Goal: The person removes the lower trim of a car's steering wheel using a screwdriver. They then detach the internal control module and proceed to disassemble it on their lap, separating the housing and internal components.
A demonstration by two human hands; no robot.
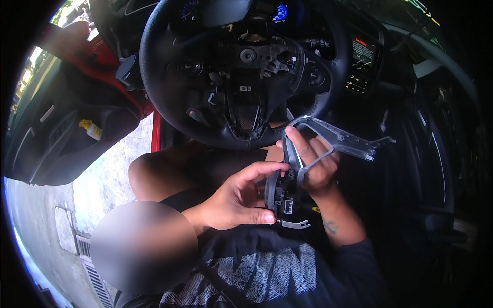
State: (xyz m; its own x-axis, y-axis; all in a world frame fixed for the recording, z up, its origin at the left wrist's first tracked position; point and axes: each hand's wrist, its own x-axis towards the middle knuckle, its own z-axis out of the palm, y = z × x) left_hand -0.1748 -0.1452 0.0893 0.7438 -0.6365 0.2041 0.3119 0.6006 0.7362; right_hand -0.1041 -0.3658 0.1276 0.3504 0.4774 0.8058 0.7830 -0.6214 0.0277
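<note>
Fingers of the right hand wrap a grey plastic trim frame, held just below the stripped steering wheel. Left hand pinches the black switch module at the frame's lower end, thumb and fingertips closed on it above the dark shirt.

hands: left, right grip grey trim frame | below stripped steering wheel
</note>
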